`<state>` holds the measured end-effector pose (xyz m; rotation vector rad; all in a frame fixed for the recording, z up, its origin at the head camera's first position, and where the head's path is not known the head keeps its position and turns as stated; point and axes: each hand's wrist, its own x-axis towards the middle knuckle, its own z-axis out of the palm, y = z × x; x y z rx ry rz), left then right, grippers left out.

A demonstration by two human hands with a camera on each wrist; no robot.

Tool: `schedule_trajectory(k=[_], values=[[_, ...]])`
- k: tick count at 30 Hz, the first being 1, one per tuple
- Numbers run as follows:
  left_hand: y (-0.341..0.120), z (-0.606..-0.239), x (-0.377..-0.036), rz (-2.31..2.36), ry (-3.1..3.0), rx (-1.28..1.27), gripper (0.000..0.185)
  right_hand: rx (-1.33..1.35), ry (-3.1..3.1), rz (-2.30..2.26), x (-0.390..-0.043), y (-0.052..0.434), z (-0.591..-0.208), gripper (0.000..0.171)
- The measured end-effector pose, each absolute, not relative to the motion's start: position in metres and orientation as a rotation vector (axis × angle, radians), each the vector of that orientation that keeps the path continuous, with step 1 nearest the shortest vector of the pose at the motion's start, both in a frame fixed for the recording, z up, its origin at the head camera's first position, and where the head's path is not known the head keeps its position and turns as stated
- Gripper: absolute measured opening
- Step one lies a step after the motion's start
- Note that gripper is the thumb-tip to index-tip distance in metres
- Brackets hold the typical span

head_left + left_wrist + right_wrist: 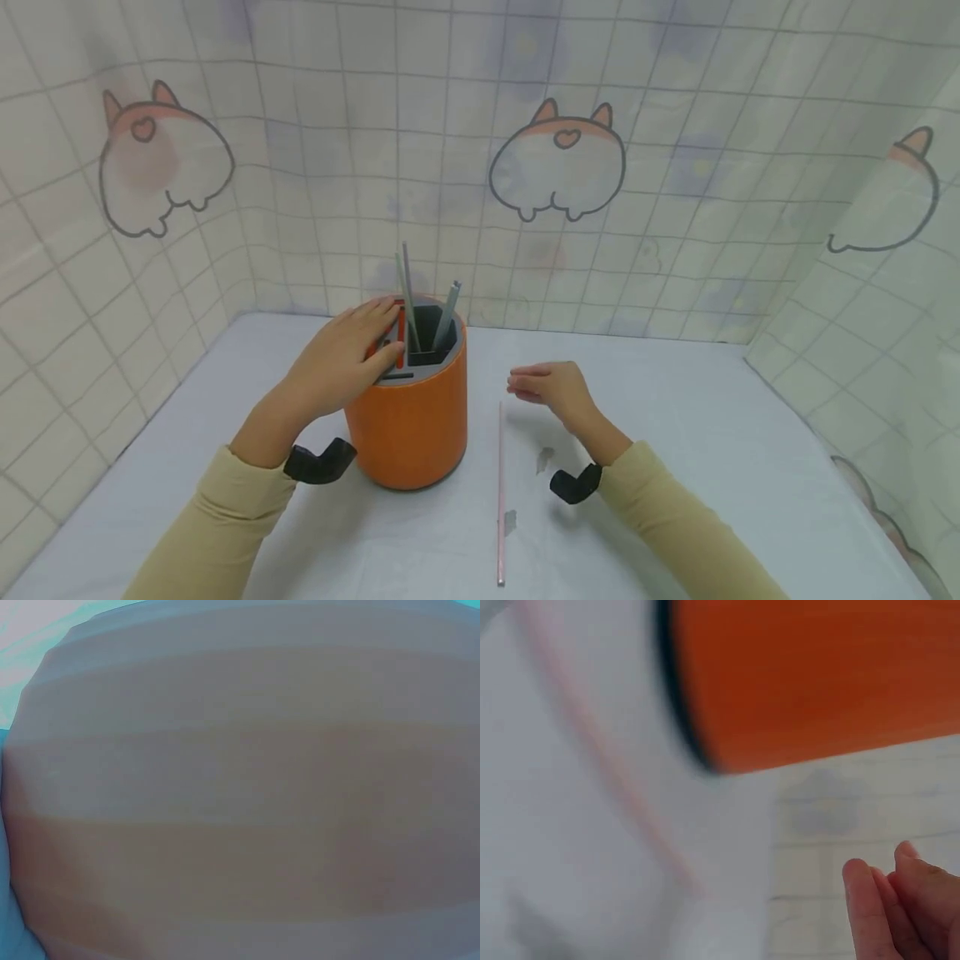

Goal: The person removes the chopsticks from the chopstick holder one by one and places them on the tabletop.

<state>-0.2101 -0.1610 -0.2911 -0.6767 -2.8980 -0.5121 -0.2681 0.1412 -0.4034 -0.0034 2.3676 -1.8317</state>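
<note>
An orange round pen holder [412, 433] with a grey sectioned top stands left of the middle. My left hand [337, 358] rests on its top left side, fingers stretched along the rim and thumb apart. Pale thin sticks [447, 315] lean upright in its dark compartment. A thin pink stick [501, 492] lies lengthwise on the table right of the holder. My right hand [555, 387] hovers beside the stick's far end, fingers together and holding nothing. In the right wrist view its fingers [866, 907] are apart from the holder. A blurred brownish curved surface [240, 780] fills the left wrist view.
A white cloth covers the table [675, 433], with small grey marks [544, 460] near the pink stick. Behind and at both sides hangs a checked curtain [420, 167] with cartoon animal prints. Black wrist cameras [576, 484] sit below the sleeves.
</note>
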Motion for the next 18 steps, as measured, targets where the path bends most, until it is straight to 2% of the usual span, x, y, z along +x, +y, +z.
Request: schedule_trajectory(k=[5, 8, 18], values=[[-0.161, -0.291, -0.209, -0.513, -2.894, -0.681, 0.062, -0.149, 2.355, -1.916, -0.254, 0.136, -0.349, 0.038], [-0.16, -0.29, -0.21, -0.509, -2.892, -0.687, 0.062, -0.25, 2.331, -1.983, -0.247, 0.13, -0.326, 0.038], [-0.16, -0.291, -0.209, -0.508, -2.906, -0.67, 0.062, -0.458, 2.301, -2.043, -0.24, 0.103, -0.299, 0.033]])
